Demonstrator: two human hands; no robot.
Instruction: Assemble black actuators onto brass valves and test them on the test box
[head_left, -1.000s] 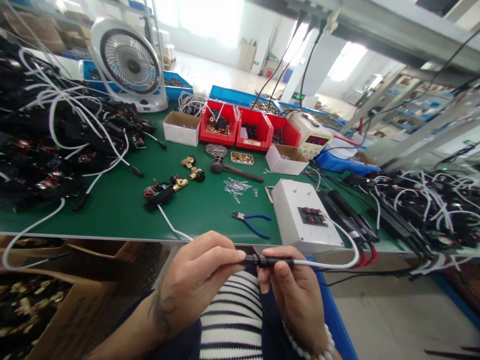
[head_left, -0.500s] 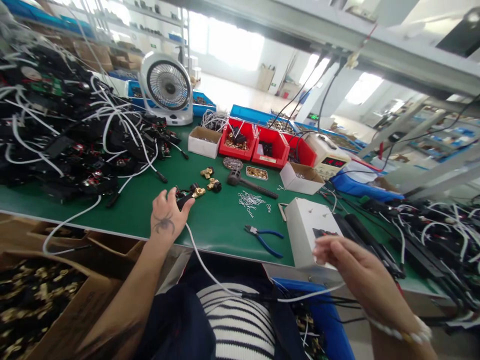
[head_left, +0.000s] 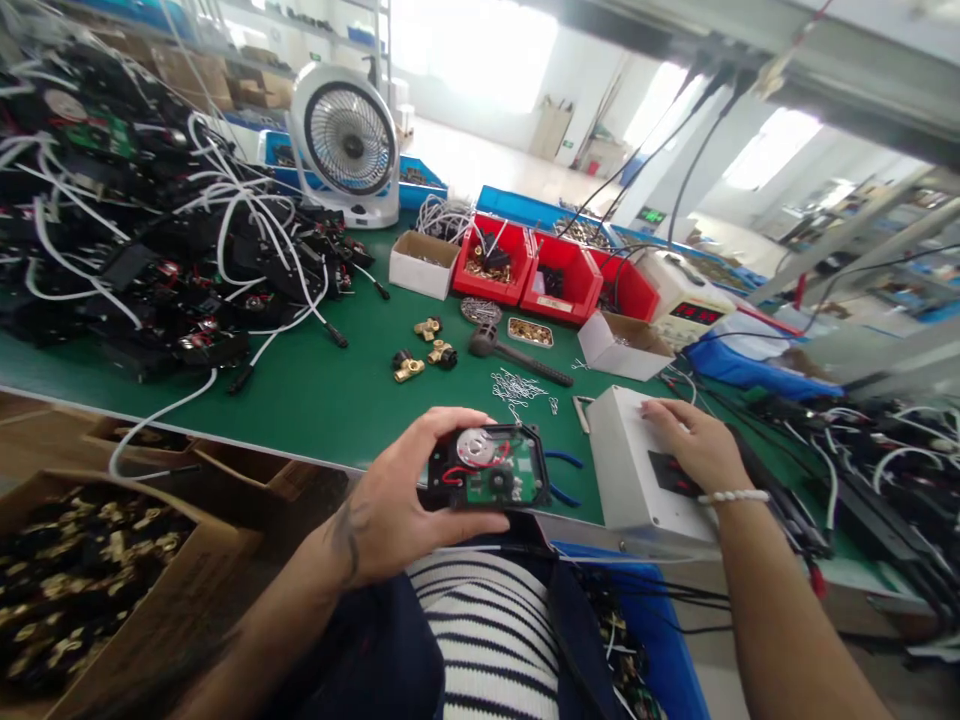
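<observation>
My left hand [head_left: 405,500] grips the edges of an open black housing, thumb below and fingers above. Inside it show a green circuit board [head_left: 525,470], a round silver part [head_left: 475,447] and red wires. My right hand [head_left: 694,440] lies over the grey metal box [head_left: 622,460], fingers bent and fingertips together at its top, near where small switches sit; what they pinch, if anything, is hidden. Behind the housing, blue-handled cutters [head_left: 562,493] show in part. Brass fittings [head_left: 409,370] with black caps lie beyond my left hand, and small metal clips [head_left: 517,386] lie farther right.
A black mallet [head_left: 517,355] lies before red bins [head_left: 559,305] and small white boxes [head_left: 424,278]. Wired black assemblies [head_left: 150,240] pile up at left beside a fan [head_left: 349,140]. A meter [head_left: 686,300] with red digits stands at back right. Below are a carton [head_left: 172,580] and a blue crate [head_left: 667,630].
My left hand has lifted the housing off the table toward my body and right, turning its circuit board into view. My right hand has moved up and forward onto the grey box.
</observation>
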